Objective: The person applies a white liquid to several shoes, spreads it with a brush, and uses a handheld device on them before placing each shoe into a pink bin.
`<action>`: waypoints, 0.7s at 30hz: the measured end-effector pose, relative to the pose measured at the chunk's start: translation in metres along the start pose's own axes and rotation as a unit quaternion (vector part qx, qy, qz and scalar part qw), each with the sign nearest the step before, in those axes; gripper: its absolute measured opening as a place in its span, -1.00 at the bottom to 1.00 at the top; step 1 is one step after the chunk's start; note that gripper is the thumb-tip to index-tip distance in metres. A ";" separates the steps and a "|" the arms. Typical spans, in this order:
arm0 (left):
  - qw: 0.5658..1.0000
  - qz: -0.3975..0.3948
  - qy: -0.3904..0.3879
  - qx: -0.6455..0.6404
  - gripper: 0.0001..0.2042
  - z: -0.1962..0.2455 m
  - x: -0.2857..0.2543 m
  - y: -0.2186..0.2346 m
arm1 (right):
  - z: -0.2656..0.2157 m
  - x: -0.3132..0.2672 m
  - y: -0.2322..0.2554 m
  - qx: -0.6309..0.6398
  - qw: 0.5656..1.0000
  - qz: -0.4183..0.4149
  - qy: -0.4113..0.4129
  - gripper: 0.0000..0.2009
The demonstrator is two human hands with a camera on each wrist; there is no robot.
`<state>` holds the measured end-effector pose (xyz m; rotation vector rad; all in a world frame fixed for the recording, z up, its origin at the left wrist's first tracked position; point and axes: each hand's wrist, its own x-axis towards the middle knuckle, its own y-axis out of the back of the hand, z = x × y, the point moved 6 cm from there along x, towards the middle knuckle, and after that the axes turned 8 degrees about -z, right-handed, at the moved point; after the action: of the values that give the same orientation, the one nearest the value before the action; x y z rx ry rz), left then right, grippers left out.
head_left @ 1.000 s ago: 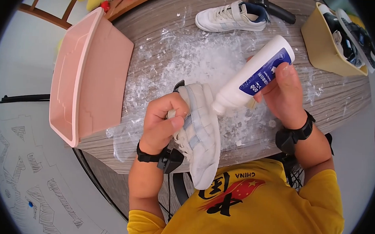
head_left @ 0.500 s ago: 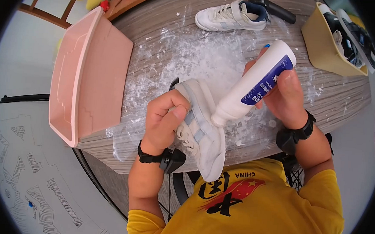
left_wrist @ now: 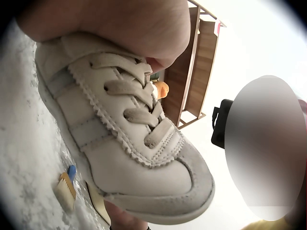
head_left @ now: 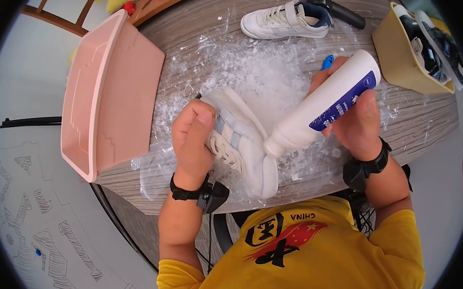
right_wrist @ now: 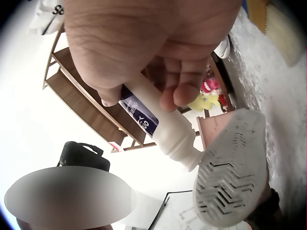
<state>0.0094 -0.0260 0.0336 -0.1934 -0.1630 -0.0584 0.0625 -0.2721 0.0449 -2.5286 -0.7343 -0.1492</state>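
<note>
My left hand (head_left: 191,137) grips a white lace-up sneaker (head_left: 249,158) by its heel end, thumb on the upper. Pale laces (left_wrist: 139,115) and grey side stripes show in the left wrist view; the right wrist view shows the zigzag-treaded sole (right_wrist: 230,177). My right hand (head_left: 356,119) holds a white bottle (head_left: 345,77) with a blue label, tilted so that its narrow mouth is at the edge of the sneaker's sole. A brush (left_wrist: 67,189) with a blue handle and pale bristles is near the whitened tabletop, largely hidden behind the right hand in the head view.
White residue covers the wooden table (head_left: 187,84). A pink bin (head_left: 129,92) stands at the left. Another white sneaker (head_left: 285,23) sits at the back, beside a black object (head_left: 343,13). A yellow bin (head_left: 404,54) of shoes stands at the back right.
The left hand has raised the sneaker's toe away from the body and turned it. The right hand and bottle have shifted slightly right, with the bottle's mouth moving along the sole's edge toward the toe.
</note>
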 end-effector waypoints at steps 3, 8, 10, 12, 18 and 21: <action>0.999 0.034 -0.012 0.010 -0.81 0.001 0.003 0.003 | 0.000 0.001 -0.001 0.022 1.000 0.004 0.020 -0.29; 0.995 0.098 0.015 -0.025 -0.82 -0.004 0.005 0.007 | -0.008 0.000 -0.002 0.010 0.999 0.003 0.047 -0.29; 0.991 0.126 0.017 -0.044 -0.82 -0.004 0.006 0.006 | -0.009 0.000 -0.001 0.017 0.998 0.002 0.058 -0.29; 0.991 0.123 0.010 -0.047 -0.82 -0.002 0.007 0.006 | -0.012 0.001 0.000 0.015 0.998 -0.005 0.066 -0.30; 0.991 0.129 -0.006 -0.044 -0.71 -0.008 0.008 0.015 | -0.016 0.000 0.005 -0.012 0.997 0.027 0.074 -0.32; 0.988 0.101 0.002 -0.114 -0.70 -0.007 0.009 0.011 | -0.014 0.000 0.011 -0.023 0.995 0.022 0.092 -0.34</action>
<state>0.0197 -0.0173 0.0265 -0.4380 -0.1322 0.1250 0.0687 -0.2875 0.0522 -2.5306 -0.6081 -0.3823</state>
